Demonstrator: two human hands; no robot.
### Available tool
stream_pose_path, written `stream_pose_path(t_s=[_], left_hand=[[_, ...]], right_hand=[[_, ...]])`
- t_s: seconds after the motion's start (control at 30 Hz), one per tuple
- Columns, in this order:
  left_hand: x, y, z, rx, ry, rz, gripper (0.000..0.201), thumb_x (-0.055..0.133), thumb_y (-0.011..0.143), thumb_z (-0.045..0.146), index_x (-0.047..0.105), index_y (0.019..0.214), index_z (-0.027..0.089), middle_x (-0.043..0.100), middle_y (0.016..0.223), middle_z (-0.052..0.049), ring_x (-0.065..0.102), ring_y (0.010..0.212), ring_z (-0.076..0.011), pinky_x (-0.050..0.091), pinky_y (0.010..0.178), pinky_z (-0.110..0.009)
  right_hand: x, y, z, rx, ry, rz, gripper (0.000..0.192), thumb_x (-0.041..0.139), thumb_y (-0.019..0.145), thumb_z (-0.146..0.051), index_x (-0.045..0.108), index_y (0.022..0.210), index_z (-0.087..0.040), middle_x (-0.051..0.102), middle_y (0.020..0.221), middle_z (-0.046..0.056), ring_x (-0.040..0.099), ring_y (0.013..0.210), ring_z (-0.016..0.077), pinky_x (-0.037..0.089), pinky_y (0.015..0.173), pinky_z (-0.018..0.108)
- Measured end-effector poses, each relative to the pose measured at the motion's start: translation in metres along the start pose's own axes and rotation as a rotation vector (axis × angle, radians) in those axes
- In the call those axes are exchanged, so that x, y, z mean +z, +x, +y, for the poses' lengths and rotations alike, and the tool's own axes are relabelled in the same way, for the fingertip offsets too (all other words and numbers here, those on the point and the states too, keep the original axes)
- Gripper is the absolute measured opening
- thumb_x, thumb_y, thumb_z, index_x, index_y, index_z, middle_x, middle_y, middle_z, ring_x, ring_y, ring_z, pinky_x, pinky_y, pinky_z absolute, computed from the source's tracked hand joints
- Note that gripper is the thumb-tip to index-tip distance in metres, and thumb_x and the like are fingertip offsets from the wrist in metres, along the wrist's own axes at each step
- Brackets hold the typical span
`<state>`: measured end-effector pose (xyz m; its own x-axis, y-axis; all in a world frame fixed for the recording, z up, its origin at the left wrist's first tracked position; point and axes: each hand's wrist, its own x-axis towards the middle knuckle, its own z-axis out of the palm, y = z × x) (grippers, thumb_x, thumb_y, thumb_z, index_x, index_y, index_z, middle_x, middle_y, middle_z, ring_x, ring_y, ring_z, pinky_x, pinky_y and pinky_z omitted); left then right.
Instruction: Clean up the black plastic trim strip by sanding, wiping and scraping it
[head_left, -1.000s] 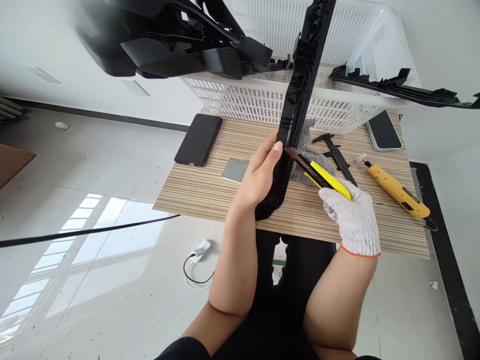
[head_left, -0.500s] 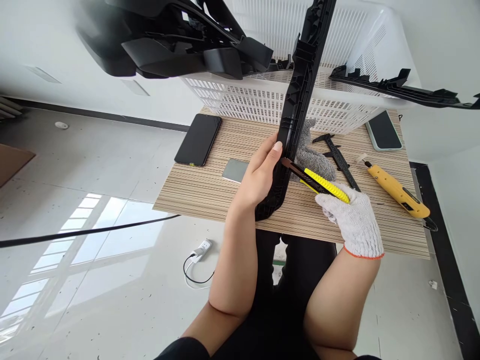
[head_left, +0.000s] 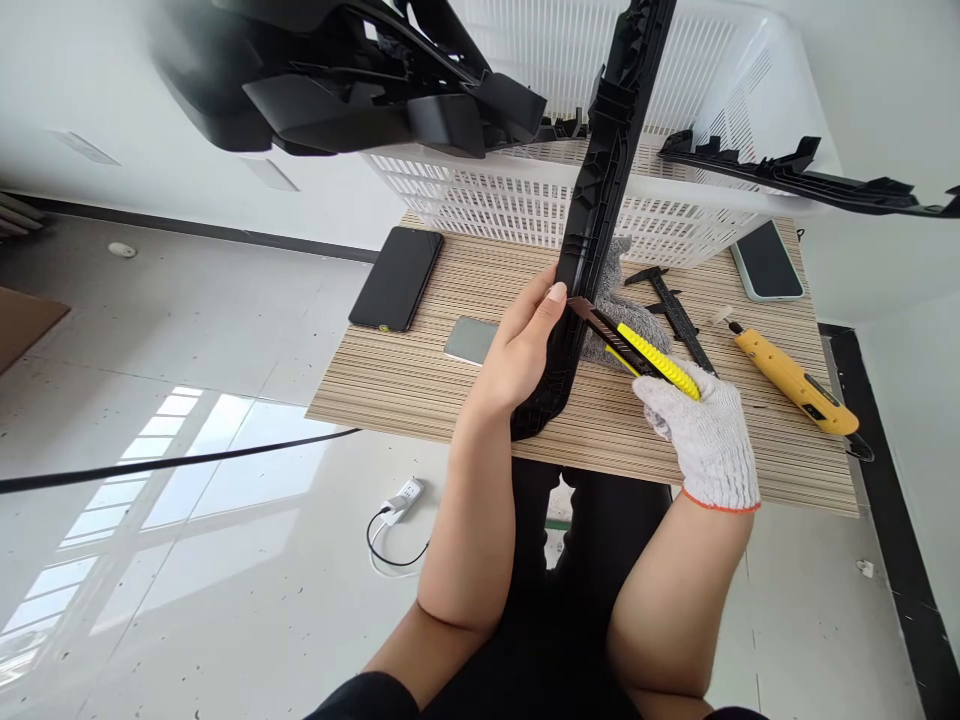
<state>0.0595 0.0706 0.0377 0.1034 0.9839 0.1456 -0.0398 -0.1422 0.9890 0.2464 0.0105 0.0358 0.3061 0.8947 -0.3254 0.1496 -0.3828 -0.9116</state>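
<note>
Left hand (head_left: 525, 350), bare, wrapped around lower part of long black plastic strip (head_left: 596, 200); fingers closed on its left edge, thumb tip up near the blade. Strip standing steeply, lower curved end resting near front edge of tabletop (head_left: 420, 380), upper end running up past white basket (head_left: 525, 200) and out of the top of the frame.

Right hand (head_left: 705, 435), in white knit glove, fingers closed tight on yellow knife (head_left: 645, 355). Blade tip touching right edge of strip just beside left thumb.

Grey glove (head_left: 626, 315) lying behind knife, right of strip. Small black parts (head_left: 675, 310) just beyond it. Second yellow knife (head_left: 795, 385) near right edge of tabletop, well apart from right hand. Phone with light case (head_left: 766, 262) at back right corner, partly under basket rim. Black phone (head_left: 397, 278) near back left corner; grey card (head_left: 471, 340) between it and left hand. Basket along back edge, black parts (head_left: 352, 80) overhanging its rim.

Bare tabletop at front left, and a strip along front edge right of gloved hand.
</note>
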Motion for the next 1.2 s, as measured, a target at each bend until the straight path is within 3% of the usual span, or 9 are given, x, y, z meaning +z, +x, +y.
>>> stream_pose_path(t_s=[0.23,0.43,0.8,0.93,1.07,1.2], left_hand=[[0.0,0.0,0.001,0.0,-0.033,-0.008,0.039,0.043,0.1,0.042,0.06,0.132,0.027,0.063,0.138,-0.001,0.044,0.142,-0.0259,0.044,0.114,-0.041],[-0.001,0.001,0.001,0.027,-0.011,-0.022,0.038,0.042,0.1,0.041,0.062,0.13,0.027,0.058,0.144,0.0,0.039,0.146,-0.0238,0.036,0.12,-0.038],[0.0,0.0,-0.001,0.02,0.001,-0.026,0.041,0.043,0.1,0.044,0.059,0.134,0.028,0.059,0.143,0.001,0.043,0.143,-0.023,0.037,0.119,-0.038],[-0.001,0.0,-0.001,0.017,0.0,-0.026,0.041,0.042,0.1,0.044,0.059,0.134,0.028,0.059,0.142,0.0,0.043,0.143,-0.0226,0.036,0.119,-0.038],[-0.002,0.001,-0.001,0.042,0.012,-0.02,0.042,0.042,0.1,0.045,0.059,0.133,0.026,0.056,0.146,-0.002,0.038,0.146,-0.024,0.034,0.12,-0.039],[-0.001,0.001,-0.001,0.05,0.004,-0.02,0.041,0.042,0.1,0.046,0.059,0.133,0.028,0.057,0.145,-0.001,0.039,0.146,-0.0247,0.035,0.119,-0.039]], right_hand=[[-0.004,0.0,0.003,0.004,-0.028,-0.023,0.038,0.081,0.065,-0.038,0.074,0.097,-0.017,0.052,0.046,-0.005,0.044,0.043,0.0085,0.035,0.038,0.019],[-0.006,-0.001,0.001,0.012,-0.114,-0.108,0.043,0.082,0.064,-0.041,0.075,0.098,-0.017,0.056,0.05,-0.003,0.049,0.047,0.0098,0.04,0.042,0.021],[0.015,0.003,0.0,-0.097,0.017,0.186,0.045,0.079,0.065,-0.041,0.074,0.104,-0.019,0.054,0.053,-0.005,0.047,0.046,0.0098,0.039,0.042,0.022],[0.003,0.0,0.001,-0.065,0.036,0.1,0.039,0.08,0.065,-0.038,0.074,0.098,-0.018,0.052,0.051,-0.006,0.045,0.046,0.0088,0.037,0.041,0.021],[-0.008,-0.002,0.002,-0.031,-0.133,-0.018,0.043,0.083,0.062,-0.041,0.076,0.097,-0.018,0.057,0.053,-0.003,0.049,0.049,0.01,0.04,0.044,0.022],[-0.003,-0.001,0.003,-0.074,-0.144,0.065,0.048,0.082,0.062,-0.045,0.076,0.101,-0.018,0.056,0.053,-0.004,0.049,0.048,0.011,0.042,0.044,0.024]])
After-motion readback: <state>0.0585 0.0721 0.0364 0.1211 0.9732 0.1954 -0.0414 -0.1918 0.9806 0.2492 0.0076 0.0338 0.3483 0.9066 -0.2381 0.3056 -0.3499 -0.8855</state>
